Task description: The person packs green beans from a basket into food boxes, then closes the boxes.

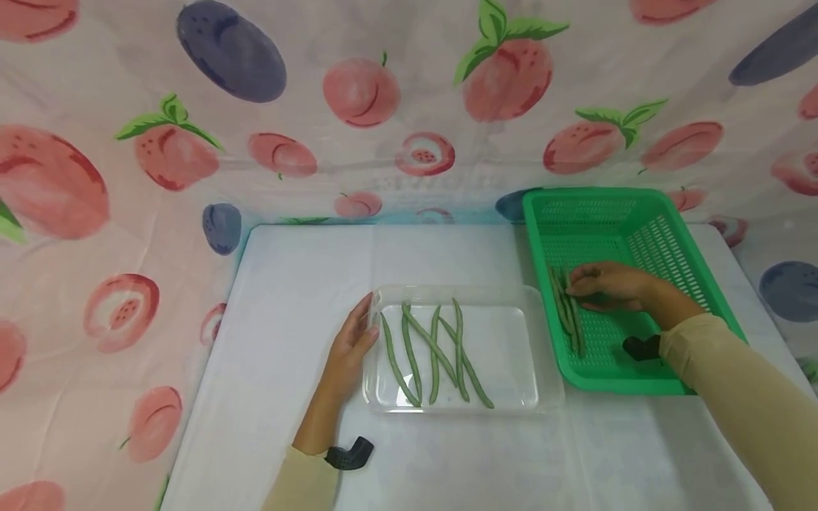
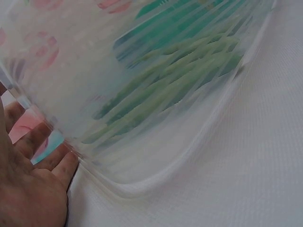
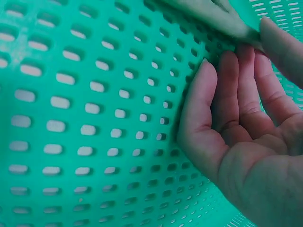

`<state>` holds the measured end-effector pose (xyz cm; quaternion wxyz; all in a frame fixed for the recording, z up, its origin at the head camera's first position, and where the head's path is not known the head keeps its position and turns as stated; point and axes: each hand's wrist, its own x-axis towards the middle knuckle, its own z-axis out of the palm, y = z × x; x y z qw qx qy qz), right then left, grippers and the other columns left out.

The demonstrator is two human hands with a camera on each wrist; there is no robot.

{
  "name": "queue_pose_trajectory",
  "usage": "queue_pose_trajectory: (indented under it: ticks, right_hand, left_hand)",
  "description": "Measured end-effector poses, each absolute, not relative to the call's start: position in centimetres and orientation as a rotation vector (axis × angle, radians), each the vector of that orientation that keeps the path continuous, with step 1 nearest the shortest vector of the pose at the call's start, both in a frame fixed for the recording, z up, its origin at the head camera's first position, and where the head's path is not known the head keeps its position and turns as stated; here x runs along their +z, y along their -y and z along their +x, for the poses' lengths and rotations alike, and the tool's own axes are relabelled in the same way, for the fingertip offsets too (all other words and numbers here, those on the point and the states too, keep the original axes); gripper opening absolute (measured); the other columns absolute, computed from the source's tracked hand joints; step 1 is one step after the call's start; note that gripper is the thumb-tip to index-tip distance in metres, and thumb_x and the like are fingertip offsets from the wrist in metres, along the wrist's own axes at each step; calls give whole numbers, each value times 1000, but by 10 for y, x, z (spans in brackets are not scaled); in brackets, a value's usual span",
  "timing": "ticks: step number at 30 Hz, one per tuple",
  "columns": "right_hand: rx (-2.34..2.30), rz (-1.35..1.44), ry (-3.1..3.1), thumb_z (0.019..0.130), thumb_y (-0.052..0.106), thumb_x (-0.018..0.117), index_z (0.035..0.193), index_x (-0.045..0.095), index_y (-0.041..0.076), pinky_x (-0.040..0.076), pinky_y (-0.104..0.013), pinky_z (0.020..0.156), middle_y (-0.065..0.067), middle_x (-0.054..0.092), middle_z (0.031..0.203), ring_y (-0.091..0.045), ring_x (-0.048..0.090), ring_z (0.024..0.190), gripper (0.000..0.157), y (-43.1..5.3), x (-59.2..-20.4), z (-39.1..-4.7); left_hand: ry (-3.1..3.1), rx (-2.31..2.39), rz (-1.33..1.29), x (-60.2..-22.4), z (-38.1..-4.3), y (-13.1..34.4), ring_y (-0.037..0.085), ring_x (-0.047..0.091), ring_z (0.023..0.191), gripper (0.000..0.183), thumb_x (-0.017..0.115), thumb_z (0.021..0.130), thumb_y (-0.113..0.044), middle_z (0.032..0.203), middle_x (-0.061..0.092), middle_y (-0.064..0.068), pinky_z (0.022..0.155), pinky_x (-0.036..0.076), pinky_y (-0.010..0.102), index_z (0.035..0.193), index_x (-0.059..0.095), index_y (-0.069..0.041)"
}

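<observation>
Patterned cloth (image 1: 415,92) hangs behind the clear box, with fruit print; white table (image 1: 300,284) is under the box and runs out on all sides of it; green basket (image 1: 626,387) stands just to the right of the box, their edges close together, presumably so one hand can reach into the basket while the other minds the box; clear box (image 1: 505,348) lies flat, long side toward the person, top uncovered, so its inside is in plain reach.

Left hand (image 1: 348,348) is at the box's left end; fingers fairly straight, slightly spread, resting against the wall, not wrapped round anything; looks like a light touch to steady the box. Right hand (image 1: 610,285) is beyond the box's right end, down inside the basket; fingers bent, thumb and fingertips nearly meeting, pinching the end of one bean (image 3: 227,23); likely a tip grip because the bean is thin.

Loose beans (image 1: 433,348) lie in the box, six by the look of it, mostly toward its left, some crossing; remaining beans (image 1: 564,312) lie along the basket side nearest the box, bunched, exact count unclear.
</observation>
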<state>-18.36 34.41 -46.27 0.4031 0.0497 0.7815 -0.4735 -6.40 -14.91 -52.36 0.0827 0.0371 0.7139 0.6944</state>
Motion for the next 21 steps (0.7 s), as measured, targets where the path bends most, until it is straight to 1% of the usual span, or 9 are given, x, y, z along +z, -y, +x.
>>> queue_pose_trajectory:
  ticks: [2, 4, 6, 8, 10, 13, 15, 18, 21]
  right_hand:
    - [-1205, 126, -1967, 100, 23, 65, 133, 42, -1, 58, -35, 95, -5, 54, 118, -14, 58, 105, 46, -345, -461, -184]
    - [-1227, 132, -1949, 102, 22, 63, 133, 41, 0, 58, -36, 94, -3, 58, 119, -14, 59, 105, 44, -346, -460, -184]
    - [-1245, 135, -1931, 104, 21, 60, 136, 38, 1, 58, -37, 94, -2, 62, 122, -15, 61, 106, 44, -346, -458, -185]
    - [-1268, 135, -1907, 106, 20, 56, 140, 32, 2, 58, -40, 95, -4, 64, 125, -17, 63, 109, 46, -346, -459, -185]
    - [-1284, 131, -1890, 108, 20, 52, 145, 26, 2, 57, -44, 97, -8, 62, 129, -20, 65, 112, 49, -347, -458, -185]
    - [-1310, 129, -1877, 109, 20, 47, 148, 20, 2, 56, -50, 99, -13, 56, 133, -24, 66, 115, 51, -349, -457, -185]
    - [-1328, 129, -1888, 110, 20, 45, 148, 20, 3, 56, -52, 99, -14, 53, 133, -25, 66, 115, 48, -350, -456, -186]
    - [-1355, 137, -1915, 111, 22, 43, 146, 22, 3, 57, -53, 97, -13, 55, 129, -23, 68, 112, 45, -353, -452, -186]
    - [-1360, 121, -1943, 111, 23, 45, 149, 20, 2, 57, -53, 97, -11, 58, 128, -21, 68, 112, 50, -356, -447, -185]
  left_hand:
    - [-2137, 2072, 111, -523, -64, 149, 29, 42, 148, 57, 54, 105, -29, 162, 40, -1, 112, 43, 56, 157, 35, -39]
    - [-2133, 2081, 117, -523, -64, 149, 30, 42, 148, 57, 54, 105, -29, 162, 40, 1, 114, 42, 56, 158, 35, -38]
    - [-2128, 2090, 117, -524, -65, 149, 30, 41, 149, 57, 55, 105, -28, 162, 41, 2, 116, 40, 55, 158, 35, -36]
    - [-2124, 2096, 119, -524, -65, 150, 30, 41, 149, 57, 54, 105, -28, 162, 41, 4, 117, 38, 55, 158, 34, -35]
    - [-2127, 2093, 115, -525, -65, 150, 29, 40, 150, 57, 54, 105, -28, 162, 41, 3, 118, 37, 54, 158, 34, -34]
    - [-2152, 2074, 108, -525, -65, 150, 29, 39, 150, 57, 54, 105, -27, 162, 41, 2, 118, 37, 55, 158, 35, -36]
    - [-2171, 2063, 106, -524, -65, 149, 28, 39, 151, 56, 53, 106, -27, 163, 40, -1, 118, 36, 55, 158, 35, -37]
    - [-2182, 2059, 115, -524, -65, 149, 28, 37, 152, 56, 52, 106, -26, 163, 39, -1, 119, 35, 55, 158, 35, -37]
    - [-2173, 2062, 113, -525, -65, 149, 29, 37, 152, 56, 53, 106, -26, 164, 39, -1, 119, 35, 55, 158, 35, -36]
